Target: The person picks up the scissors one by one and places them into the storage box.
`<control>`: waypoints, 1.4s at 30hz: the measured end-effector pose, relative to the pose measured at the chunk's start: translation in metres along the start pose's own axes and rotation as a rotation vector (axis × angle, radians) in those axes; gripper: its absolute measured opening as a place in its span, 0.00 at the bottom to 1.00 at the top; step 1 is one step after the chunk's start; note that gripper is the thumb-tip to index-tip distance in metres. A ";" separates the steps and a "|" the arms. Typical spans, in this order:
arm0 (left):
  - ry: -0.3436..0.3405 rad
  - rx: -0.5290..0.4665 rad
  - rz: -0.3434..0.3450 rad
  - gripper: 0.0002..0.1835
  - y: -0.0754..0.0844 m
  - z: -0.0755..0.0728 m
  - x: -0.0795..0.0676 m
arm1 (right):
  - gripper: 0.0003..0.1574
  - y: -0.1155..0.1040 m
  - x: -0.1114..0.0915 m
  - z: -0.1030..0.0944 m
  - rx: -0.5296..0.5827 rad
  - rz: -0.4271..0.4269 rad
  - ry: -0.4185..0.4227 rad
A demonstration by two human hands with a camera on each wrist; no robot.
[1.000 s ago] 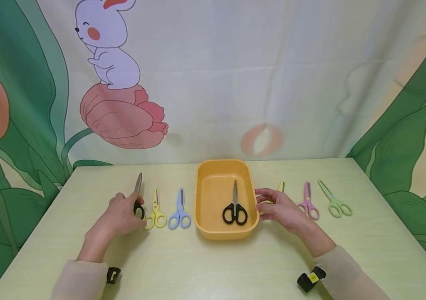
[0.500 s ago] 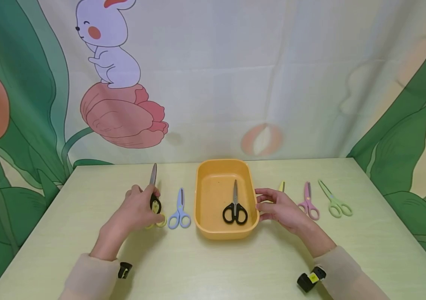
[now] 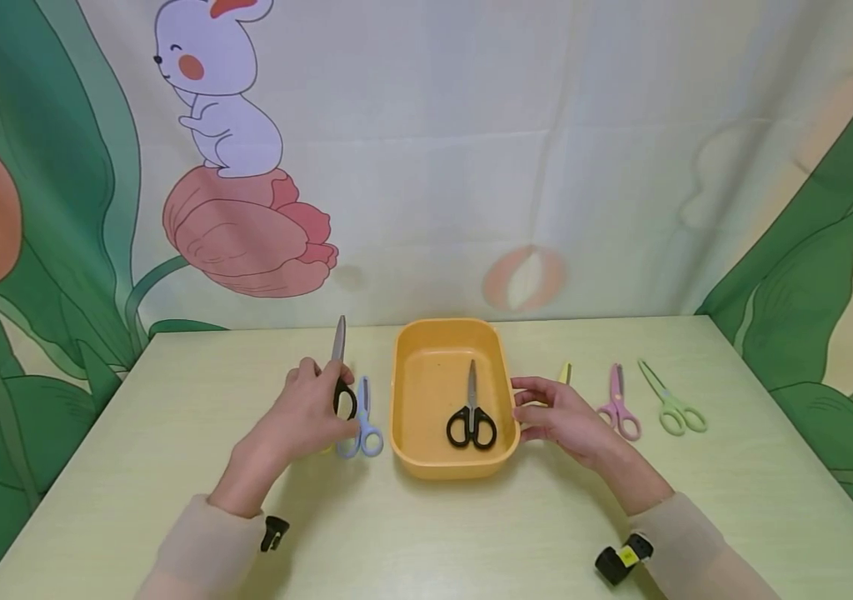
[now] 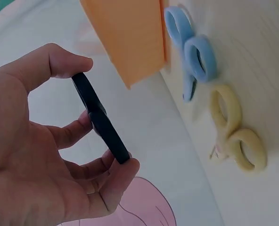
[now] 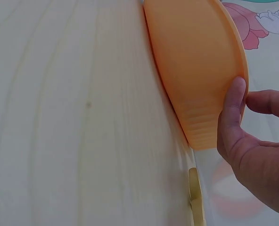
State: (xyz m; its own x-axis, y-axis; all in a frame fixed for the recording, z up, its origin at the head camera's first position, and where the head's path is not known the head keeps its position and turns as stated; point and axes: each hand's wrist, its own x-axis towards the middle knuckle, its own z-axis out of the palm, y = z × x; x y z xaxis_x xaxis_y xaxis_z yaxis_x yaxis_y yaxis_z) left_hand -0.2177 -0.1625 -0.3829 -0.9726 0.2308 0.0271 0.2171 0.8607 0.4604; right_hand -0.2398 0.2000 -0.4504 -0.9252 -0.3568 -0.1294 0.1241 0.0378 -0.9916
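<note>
Black scissors (image 4: 100, 121) hang pinched, partly finger-covered, in the left grip (image 3: 310, 418); the right grip (image 3: 567, 422), loosely spread, touches the tray (image 3: 456, 469).

No text is readable; at the head view's five o'clock, the yellow patch (image 3: 627, 556) on the black wrist device (image 3: 610, 566) is too small.

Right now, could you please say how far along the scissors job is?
Apparently done: one black-handled pair lies in the orange tray. In hand: the left hand holds another black-handled pair over the table; the right hand grips the tray's rim. Apparently left: blue pair, yellow pair, second yellow pair, pink pair, green pair, all on the table.
</note>
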 end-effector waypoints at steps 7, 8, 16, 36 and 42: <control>-0.011 0.007 0.050 0.27 0.018 0.004 0.007 | 0.39 0.001 0.000 0.000 0.002 0.000 -0.002; -0.015 0.008 0.055 0.27 0.020 0.004 0.009 | 0.39 0.001 0.000 0.000 0.003 0.001 -0.002; -0.031 0.016 0.094 0.27 0.040 0.012 0.015 | 0.39 0.001 0.000 0.000 0.006 0.000 0.001; -0.131 -0.046 0.175 0.29 0.082 0.033 0.021 | 0.39 -0.001 -0.001 -0.002 0.000 -0.005 -0.012; -0.175 -0.014 0.161 0.27 0.084 0.042 0.026 | 0.39 -0.002 -0.001 -0.001 -0.002 -0.003 -0.015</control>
State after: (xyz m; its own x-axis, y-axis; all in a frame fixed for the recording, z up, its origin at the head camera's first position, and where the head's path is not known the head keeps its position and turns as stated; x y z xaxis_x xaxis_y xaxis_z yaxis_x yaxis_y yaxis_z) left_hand -0.2214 -0.0651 -0.3808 -0.8959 0.4411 -0.0527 0.3660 0.8002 0.4751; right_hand -0.2391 0.2014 -0.4488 -0.9202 -0.3706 -0.1261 0.1205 0.0384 -0.9920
